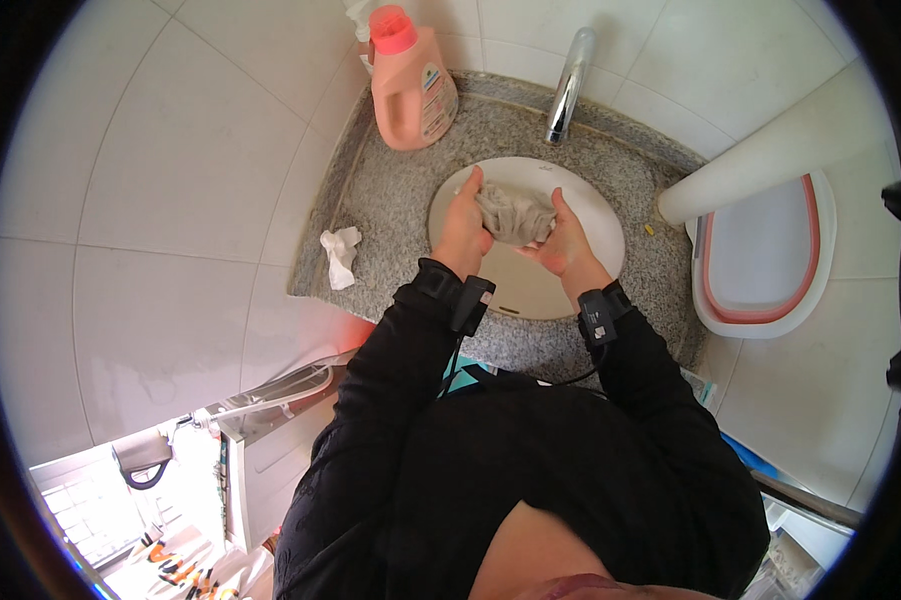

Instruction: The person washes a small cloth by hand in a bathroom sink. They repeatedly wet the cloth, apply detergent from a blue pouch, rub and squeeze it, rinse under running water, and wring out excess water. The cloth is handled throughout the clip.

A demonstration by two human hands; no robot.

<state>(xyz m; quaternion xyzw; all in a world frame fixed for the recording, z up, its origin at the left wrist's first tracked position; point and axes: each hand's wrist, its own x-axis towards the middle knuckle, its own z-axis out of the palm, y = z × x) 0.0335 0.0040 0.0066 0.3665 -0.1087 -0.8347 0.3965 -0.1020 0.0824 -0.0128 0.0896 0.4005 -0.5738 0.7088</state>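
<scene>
My left hand [464, 229] and my right hand [563, 238] hold a bunched grey-beige cloth [516, 213] between them, one at each side of it. Both are above a white oval sink basin [606, 225] set in a granite counter. The basin seems to hold cloudy water, with a dark slot in its near wall. A chrome faucet [568, 90] stands behind the basin; no stream of water shows under its spout. Black devices are strapped to both my wrists.
A pink detergent bottle [409, 82] stands at the counter's back left, with a pump bottle behind it. Crumpled white tissue [341, 256] lies at left. A white pipe [765, 154] rises at right, beside a pink-and-white collapsible basin [765, 255]. Tiled walls enclose the counter.
</scene>
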